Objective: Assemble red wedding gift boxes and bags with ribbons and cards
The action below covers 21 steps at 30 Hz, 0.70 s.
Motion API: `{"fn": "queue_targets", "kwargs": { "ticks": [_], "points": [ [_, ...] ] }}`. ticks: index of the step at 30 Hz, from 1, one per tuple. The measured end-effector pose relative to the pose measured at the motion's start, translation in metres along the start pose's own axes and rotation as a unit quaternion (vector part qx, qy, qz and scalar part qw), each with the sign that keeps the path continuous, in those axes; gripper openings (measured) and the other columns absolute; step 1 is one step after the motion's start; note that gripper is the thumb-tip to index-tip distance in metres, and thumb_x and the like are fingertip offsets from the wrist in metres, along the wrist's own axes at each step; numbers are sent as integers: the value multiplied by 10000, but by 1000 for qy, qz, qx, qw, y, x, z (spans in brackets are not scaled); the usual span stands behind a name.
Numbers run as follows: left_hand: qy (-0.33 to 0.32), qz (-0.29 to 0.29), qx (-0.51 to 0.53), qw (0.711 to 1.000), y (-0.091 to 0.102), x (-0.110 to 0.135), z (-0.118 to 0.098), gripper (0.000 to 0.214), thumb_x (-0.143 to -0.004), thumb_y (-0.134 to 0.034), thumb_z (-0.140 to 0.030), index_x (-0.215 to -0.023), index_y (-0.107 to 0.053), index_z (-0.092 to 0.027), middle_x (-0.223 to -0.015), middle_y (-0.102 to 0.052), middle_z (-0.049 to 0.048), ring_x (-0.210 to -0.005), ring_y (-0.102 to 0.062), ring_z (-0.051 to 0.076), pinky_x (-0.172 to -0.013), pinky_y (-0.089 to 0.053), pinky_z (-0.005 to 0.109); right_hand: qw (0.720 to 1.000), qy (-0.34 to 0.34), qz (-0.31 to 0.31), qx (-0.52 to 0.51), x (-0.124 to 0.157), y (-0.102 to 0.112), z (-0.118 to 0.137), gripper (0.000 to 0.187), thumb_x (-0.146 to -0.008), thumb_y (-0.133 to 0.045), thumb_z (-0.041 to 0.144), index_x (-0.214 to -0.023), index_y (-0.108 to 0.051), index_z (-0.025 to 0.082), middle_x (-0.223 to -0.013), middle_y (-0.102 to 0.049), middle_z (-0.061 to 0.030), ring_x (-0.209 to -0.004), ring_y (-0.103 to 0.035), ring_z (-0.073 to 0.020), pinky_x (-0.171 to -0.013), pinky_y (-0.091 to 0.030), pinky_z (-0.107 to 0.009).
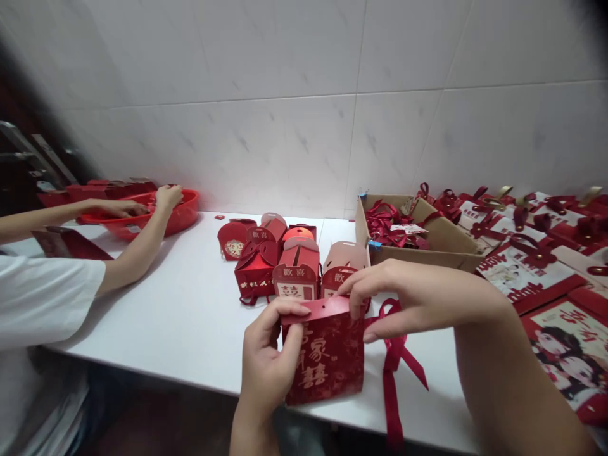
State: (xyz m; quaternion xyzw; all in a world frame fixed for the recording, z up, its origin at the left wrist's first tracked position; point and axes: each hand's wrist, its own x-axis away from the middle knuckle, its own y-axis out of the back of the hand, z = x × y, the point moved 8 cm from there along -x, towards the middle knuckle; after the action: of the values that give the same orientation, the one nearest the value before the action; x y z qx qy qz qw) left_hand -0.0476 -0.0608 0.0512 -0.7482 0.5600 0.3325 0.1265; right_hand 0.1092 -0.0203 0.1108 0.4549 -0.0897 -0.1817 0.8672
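A dark red gift box (327,367) with gold characters stands upright near the table's front edge, its pink top flap with a small hole folded over. My left hand (273,361) grips its left side, thumb on the front face and fingers on the flap. At the upper right corner, my right hand (384,297) pinches the box, fingers behind and thumb beside the edge. A dark red ribbon (392,361) with a loop lies just right of the box, one end hanging over the table edge. Small red gift boxes (297,269) stand in a group behind it.
A cardboard box (427,256) of ribbons stands at the back right. Several finished-looking red and white gift bags (517,266) cover the table's right side. At left, a co-worker's hands (168,196) reach into a red basin (187,212), near more red boxes (109,190).
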Motion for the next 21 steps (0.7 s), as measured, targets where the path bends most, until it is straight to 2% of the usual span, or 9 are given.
{"fn": "queue_targets", "kwargs": {
  "ticks": [2,4,5,7,9,11,14,17,21],
  "points": [
    [-17,-5,-9,1000,0,-1,0,195,-830,-515,-57,-855,-609,-227,-899,-647,-25,-881,-618,84,-787,-481,120,998,-22,-61,-20,11,19,-8,215,-859,-610,372,-928,-658,174,-911,-666,-36,-809,-605,-129,-706,-451,-234],
    [-35,-13,-16,999,0,-2,1,197,-827,-513,-57,-861,-599,-231,-893,-639,-30,-868,-618,77,-775,-481,108,975,-84,-204,-14,28,52,-33,255,-880,-563,411,-953,-649,182,-922,-668,-44,-821,-614,-144,-706,-467,-244],
    [-42,-15,-19,999,-1,-2,2,196,-828,-514,-58,-863,-597,-232,-891,-637,-30,-863,-618,75,-772,-482,106,949,-125,-290,-4,38,69,-52,267,-884,-547,421,-966,-639,185,-934,-667,-51,-823,-618,-152,-700,-474,-249],
    [-52,-23,-23,998,-1,-1,5,197,-831,-518,-56,-870,-596,-232,-900,-635,-26,-871,-618,78,-786,-483,115,871,-225,-435,32,62,97,-96,281,-904,-493,403,-1050,-599,187,-1012,-655,-68,-857,-623,-162,-711,-489,-253],
    [-59,-38,-22,997,0,0,9,201,-826,-527,-48,-877,-598,-229,-925,-632,-17,-889,-617,85,-791,-485,125,793,-341,-500,76,79,109,-140,333,-937,-390,291,-1228,-489,166,-1179,-600,-100,-994,-607,-157,-815,-485,-251],
    [-63,-56,-17,996,1,2,13,207,-816,-536,-38,-876,-603,-225,-948,-631,-8,-899,-615,93,-788,-486,136,772,-413,-475,84,81,107,-178,454,-887,-468,243,-1317,-415,109,-1249,-557,-158,-1084,-581,-202,-885,-469,-293],
    [-64,-71,-12,995,1,2,14,202,-802,-551,-44,-854,-622,-226,-955,-637,-2,-882,-616,107,-767,-488,158,811,-457,-359,62,68,87,-209,739,-681,-726,242,-1349,-441,111,-1234,-575,-176,-1100,-575,-285,-891,-469,-339],
    [-50,-76,-23,996,-2,1,11,178,-804,-554,-88,-748,-654,-224,-927,-642,2,-861,-617,124,-738,-478,181,834,-482,-262,63,61,63,-211,983,-599,-766,193,-1468,-307,206,-1333,-510,-160,-1208,-501,-331,-931,-442,-370],
    [-41,-62,-54,996,-3,0,8,208,-802,-548,-127,-709,-697,-238,-950,-665,8,-881,-640,141,-772,-485,199,827,-527,-180,73,62,42,-205,1056,-663,-696,191,-1526,-91,263,-1453,-360,-189,-1285,-410,-398,-950,-405,-484]
  ]
}}
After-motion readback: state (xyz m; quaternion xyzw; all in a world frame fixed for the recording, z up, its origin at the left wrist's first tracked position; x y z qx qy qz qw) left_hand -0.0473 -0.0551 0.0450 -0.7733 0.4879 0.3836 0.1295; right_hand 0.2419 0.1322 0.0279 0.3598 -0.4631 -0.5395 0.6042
